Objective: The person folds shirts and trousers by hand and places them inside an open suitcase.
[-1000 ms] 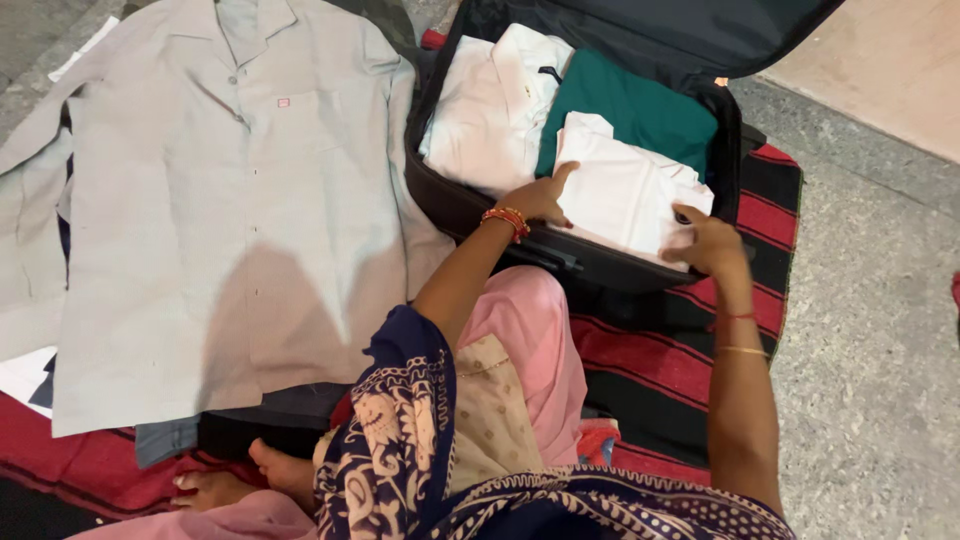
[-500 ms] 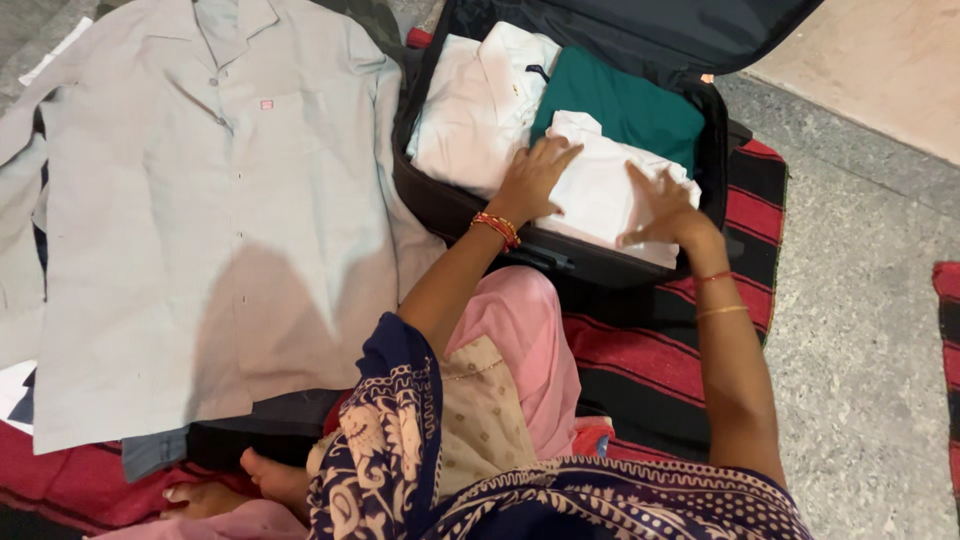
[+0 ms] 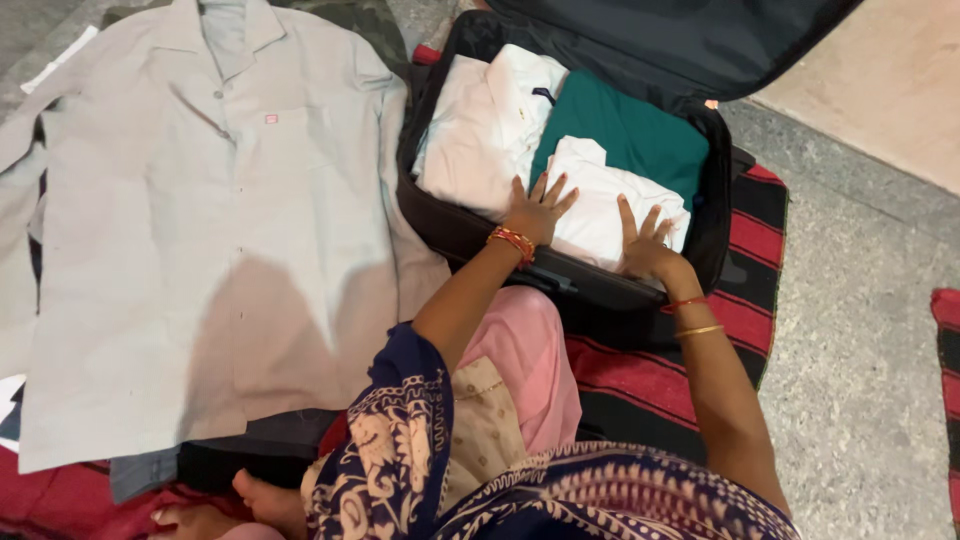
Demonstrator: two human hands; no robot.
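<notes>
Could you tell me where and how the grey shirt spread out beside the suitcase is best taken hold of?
The grey shirt lies flat, front up, collar toward the far side. I would probably pinch both shoulder seams beside the collar, coming from above: that edge is uncovered, while its right side lies against the suitcase.

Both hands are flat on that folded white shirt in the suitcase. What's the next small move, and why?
Probably lift both hands off. The left hand and right hand press open-palmed on the folded white shirt, which lies flat inside the suitcase beside the green garment; it looks settled.
</notes>
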